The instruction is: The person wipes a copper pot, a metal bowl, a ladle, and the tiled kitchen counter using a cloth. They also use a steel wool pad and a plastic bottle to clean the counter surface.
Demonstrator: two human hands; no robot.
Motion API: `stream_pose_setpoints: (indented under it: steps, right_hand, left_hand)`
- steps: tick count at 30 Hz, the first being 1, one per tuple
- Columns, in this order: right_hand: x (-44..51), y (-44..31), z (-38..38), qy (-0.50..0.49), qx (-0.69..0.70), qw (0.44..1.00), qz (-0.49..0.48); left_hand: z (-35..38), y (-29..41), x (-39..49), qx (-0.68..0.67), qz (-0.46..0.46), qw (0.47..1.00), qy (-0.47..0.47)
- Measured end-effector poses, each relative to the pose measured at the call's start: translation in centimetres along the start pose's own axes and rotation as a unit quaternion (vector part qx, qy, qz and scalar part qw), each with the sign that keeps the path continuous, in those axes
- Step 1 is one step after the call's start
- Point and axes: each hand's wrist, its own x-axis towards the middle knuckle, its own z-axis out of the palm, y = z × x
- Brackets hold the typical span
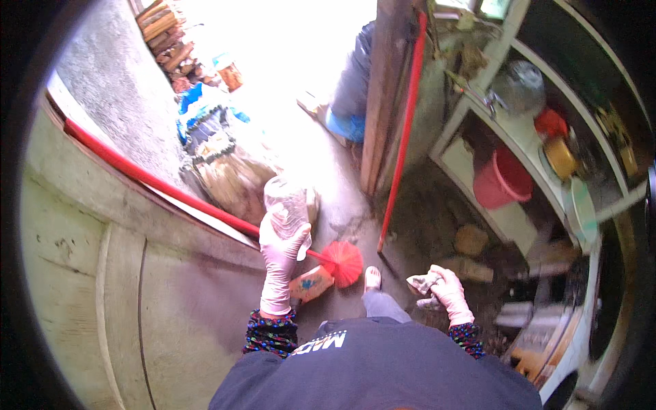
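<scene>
My left hand (pixel 279 246) wears a pale, thin glove and grips a clear plastic container (pixel 283 193), holding it up before the bright doorway. What the container holds cannot be made out. Lower right, my right hand (pixel 451 293), gloved the same way, is closed around a crumpled whitish cloth (pixel 424 283). Below the left hand, a red-bristled broom head (pixel 342 264) overlaps a dustpan-like flat piece with a blue floral print (pixel 311 284).
A wooden door post (pixel 387 102) stands ahead, beside a slanting red pole (pixel 405 133). Stacked firewood (pixel 166 36) and a stuffed sack (pixel 236 184) lie left of the doorway. On the right, a shelf unit (pixel 517 148) holds a pink bucket (pixel 502 179).
</scene>
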Motion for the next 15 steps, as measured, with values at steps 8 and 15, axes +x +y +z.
stream_pose_setpoints:
  steps: [8, 15]
  right_hand:
    - [17.1, -7.2, -2.9, -0.042, -0.057, 0.977, -0.200]
    - [22.9, -12.8, -2.2, -0.049, -0.017, 0.957, -0.284]
  left_hand:
    - [4.1, 1.4, 8.3, 0.103, 0.037, 0.985, 0.130]
    - [6.3, 1.6, 15.4, 0.094, 0.054, 0.975, 0.193]
